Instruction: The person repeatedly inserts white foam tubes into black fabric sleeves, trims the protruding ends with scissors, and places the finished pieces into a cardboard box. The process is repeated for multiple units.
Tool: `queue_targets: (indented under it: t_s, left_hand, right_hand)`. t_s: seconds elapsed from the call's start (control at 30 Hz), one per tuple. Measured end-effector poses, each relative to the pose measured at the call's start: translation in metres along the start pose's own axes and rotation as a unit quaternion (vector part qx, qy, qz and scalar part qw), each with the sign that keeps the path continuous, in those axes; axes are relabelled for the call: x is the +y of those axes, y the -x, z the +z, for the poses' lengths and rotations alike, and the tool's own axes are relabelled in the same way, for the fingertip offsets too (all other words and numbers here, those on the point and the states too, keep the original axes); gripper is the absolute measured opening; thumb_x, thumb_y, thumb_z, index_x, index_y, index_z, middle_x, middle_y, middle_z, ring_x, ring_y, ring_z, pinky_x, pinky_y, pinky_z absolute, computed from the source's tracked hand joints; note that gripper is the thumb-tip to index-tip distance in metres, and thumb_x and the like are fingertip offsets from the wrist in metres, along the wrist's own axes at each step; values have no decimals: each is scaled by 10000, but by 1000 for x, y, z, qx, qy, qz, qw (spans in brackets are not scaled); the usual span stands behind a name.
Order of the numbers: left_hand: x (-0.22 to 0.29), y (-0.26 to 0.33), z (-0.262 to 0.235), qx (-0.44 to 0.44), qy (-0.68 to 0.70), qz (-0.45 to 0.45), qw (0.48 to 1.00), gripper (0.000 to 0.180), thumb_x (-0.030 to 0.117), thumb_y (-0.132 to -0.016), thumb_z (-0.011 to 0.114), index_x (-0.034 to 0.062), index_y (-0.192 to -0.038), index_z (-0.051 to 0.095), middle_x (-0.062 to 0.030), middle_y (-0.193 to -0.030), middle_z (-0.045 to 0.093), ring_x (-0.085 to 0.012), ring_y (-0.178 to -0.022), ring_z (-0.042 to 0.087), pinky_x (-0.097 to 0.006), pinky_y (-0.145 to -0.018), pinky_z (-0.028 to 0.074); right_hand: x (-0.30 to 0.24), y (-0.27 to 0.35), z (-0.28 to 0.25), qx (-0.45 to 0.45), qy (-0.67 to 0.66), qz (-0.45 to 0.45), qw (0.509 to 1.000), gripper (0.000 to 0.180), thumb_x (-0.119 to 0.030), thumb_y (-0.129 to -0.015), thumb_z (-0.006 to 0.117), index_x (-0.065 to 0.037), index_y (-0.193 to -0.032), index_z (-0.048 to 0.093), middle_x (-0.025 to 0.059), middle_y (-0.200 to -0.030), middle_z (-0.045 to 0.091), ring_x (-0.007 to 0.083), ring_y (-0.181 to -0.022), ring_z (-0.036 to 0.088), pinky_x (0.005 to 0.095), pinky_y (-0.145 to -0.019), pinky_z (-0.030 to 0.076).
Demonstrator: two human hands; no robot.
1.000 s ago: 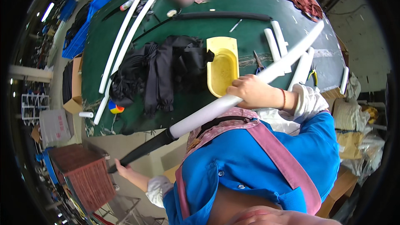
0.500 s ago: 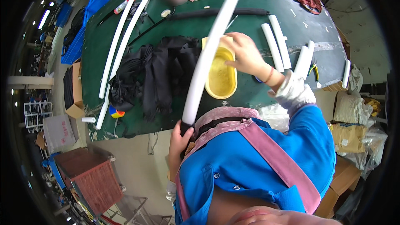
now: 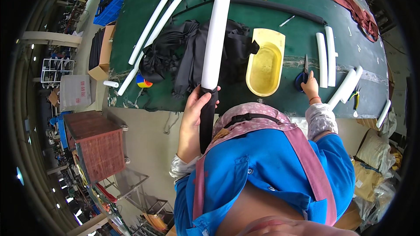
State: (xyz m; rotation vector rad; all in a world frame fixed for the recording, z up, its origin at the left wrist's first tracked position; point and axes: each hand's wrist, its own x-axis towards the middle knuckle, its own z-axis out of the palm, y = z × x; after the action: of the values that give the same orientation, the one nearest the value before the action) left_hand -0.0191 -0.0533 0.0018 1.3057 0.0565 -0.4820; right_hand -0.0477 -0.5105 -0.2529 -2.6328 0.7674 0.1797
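A long white foam tube [image 3: 217, 35] rises from my left hand [image 3: 195, 107] toward the far edge of the table. My left fingers are closed round its near end, where a black fabric sleeve [image 3: 207, 124] covers it and hangs down by my apron. At the right, my right hand [image 3: 311, 88] has its fingers at the dark blue handles of a pair of scissors [image 3: 301, 80], whose blades point away from me. A yellow tub [image 3: 264, 72] stands between my hands, with a pale wet-looking layer inside. Black fabric [image 3: 189, 63] lies heaped behind the tube.
More white tubes [image 3: 323, 59] lie to the right, beside yellow-handled pliers [image 3: 356, 98]. Two long tubes [image 3: 153, 22] stretch along the left. A black covered tube [image 3: 280, 6], a pen [image 3: 287, 21], a tape roll [image 3: 143, 81] and brown cloth [image 3: 354, 11] rest on the green table [image 3: 280, 105].
My right hand has left the yellow tub and moved right to the scissors. The white tube now stands more upright in view, my left hand still round its black-covered end.
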Motion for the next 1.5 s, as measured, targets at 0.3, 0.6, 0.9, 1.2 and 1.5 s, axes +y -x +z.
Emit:
queue_targets:
  t_s: [0.3, 0.6, 0.9, 1.2, 1.5]
  left_hand:
    - [4, 9, -2, 48, -58, 5, 997, 274, 226, -908, 542, 13, -1080, 537, -105, -881, 638, -149, -685, 621, -280, -620, 524]
    - [14, 17, 5, 35, -68, 14, 997, 280, 240, -887, 592, 19, -1054, 553, -69, -824, 625, -123, -631, 600, -249, -582, 502]
    - [12, 29, 6, -12, -116, 34, 993, 265, 232, -902, 579, 25, -1067, 564, -78, -854, 639, -132, -670, 615, -256, -593, 505]
    - [22, 37, 3, -37, -141, 28, 989, 289, 230, -897, 589, 13, -1085, 556, -83, -845, 637, -129, -640, 608, -256, -584, 497]
    - [20, 28, -12, -232, 12, -35, 972, 832, 651, -879, 410, -57, -1316, 412, -186, -1188, 585, -266, -1095, 582, -386, -952, 450]
  right_hand:
    - [-17, 23, -32, -82, -521, -20, 849, 289, -141, -825, 665, -13, -1035, 513, 12, -726, 488, 112, -646, 481, 254, -581, 424]
    - [-206, 109, -141, -343, -304, -412, 788, 602, -480, -781, 721, -20, -1032, 424, 92, -881, 484, 197, -788, 474, 315, -739, 418]
    - [-282, 125, -169, -390, -146, -544, 728, 739, -613, -736, 684, 10, -1057, 450, 188, -962, 519, 325, -888, 531, 373, -779, 436]
    - [-292, 132, -179, -460, -160, -507, 711, 597, -542, -796, 658, -1, -1013, 529, 140, -773, 563, 278, -717, 558, 359, -649, 441]
    - [-273, 140, -183, -382, -235, -596, 666, 243, -234, -789, 680, -7, -814, 597, 156, -609, 553, 299, -541, 545, 348, -499, 407]
